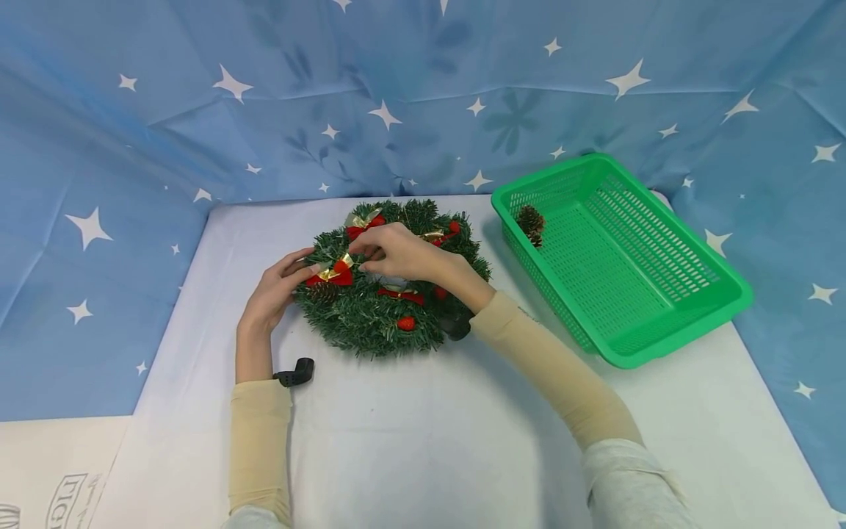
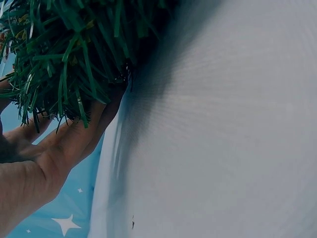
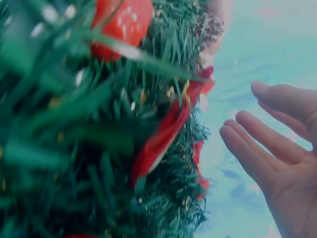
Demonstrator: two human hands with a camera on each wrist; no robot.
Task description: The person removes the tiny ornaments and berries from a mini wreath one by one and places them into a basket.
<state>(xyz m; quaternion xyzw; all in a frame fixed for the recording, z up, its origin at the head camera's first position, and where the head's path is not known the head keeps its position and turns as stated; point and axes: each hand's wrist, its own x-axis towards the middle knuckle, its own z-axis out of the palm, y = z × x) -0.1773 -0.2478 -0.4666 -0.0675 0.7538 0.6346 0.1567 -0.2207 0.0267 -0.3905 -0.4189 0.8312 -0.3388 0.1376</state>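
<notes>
Green wreath, one, lying on the white worktop, left of its middle and close to the far edge. Leftmost bow, red and gold, set near the wreath's left rim, a pine cone just beside it. Left hand: thumb at the bow, fingers about the rim, holding it. Right hand: above the wreath, thumb and fingertips narrowly parted near the bow, nothing seen between them. Basket, one, by the worktop's far right corner.

Handling, in our judgement: we should steady the rim with the left hand, take the bow by its knot, since the loops could crush, and use light fingertip pressure. We should carry the right wrist high; its camera could snag the wreath.
</notes>
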